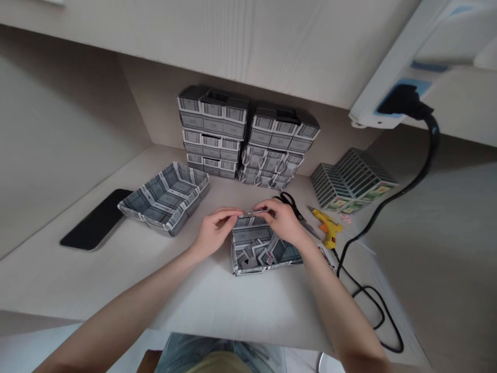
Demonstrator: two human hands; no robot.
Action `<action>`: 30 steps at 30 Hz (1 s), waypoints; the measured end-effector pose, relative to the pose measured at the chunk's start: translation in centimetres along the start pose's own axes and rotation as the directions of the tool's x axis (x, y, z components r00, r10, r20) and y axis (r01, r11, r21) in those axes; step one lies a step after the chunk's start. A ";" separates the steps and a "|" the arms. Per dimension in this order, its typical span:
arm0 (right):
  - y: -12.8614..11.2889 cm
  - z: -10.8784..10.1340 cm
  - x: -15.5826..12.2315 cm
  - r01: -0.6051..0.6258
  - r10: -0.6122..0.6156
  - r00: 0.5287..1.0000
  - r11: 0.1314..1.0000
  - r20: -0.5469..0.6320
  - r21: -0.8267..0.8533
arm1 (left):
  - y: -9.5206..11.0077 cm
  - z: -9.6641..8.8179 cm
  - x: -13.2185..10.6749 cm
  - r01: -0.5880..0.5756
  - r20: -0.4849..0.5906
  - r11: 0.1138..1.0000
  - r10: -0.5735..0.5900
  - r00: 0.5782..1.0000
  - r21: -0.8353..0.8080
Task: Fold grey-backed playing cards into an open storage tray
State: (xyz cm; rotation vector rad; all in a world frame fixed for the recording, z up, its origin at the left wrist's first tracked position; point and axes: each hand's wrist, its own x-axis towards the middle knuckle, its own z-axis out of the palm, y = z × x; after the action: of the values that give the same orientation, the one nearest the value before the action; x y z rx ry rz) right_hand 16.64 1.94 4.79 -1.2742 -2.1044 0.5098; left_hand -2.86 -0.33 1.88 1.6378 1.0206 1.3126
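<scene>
As the left hand point(215, 231) and the right hand point(284, 220) are facing each other over the worktop point(202, 305), each grip is pinching one end of a thin card piece point(254, 212), and that piece is showing by the far rim of a patterned tray point(250, 237), touching or not, we're not managing to tell! It's looking feather-light, probably stiff yet springy, maybe slick on its faces, so a gentle hold at both ends is seeming wise, hard squeezing likely risking a crease. Now we're seeing it nearly edge-on, a narrow pale-and-grey sliver, its faces mostly hiding, while loose cards point(249, 262) are lying inside the tray below
</scene>
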 end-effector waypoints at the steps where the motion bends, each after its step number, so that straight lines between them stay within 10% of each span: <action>1: 0.0 0.0 0.0 0.001 -0.001 1.000 1.000 0.000 -0.001 | 0.0 0.0 0.0 -0.009 0.003 1.000 0.009 1.000 0.007; 30: -0.8 -0.2 0.0 0.015 -0.012 1.000 0.993 -0.027 0.120 | -0.5 -0.4 -0.1 -0.125 0.170 0.990 0.113 0.979 0.060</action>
State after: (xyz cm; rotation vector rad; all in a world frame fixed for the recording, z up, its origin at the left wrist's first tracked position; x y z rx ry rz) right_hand 16.22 1.62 5.42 -1.1912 -2.0275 0.6021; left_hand -3.34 -0.22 1.41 1.8539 0.8891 1.2043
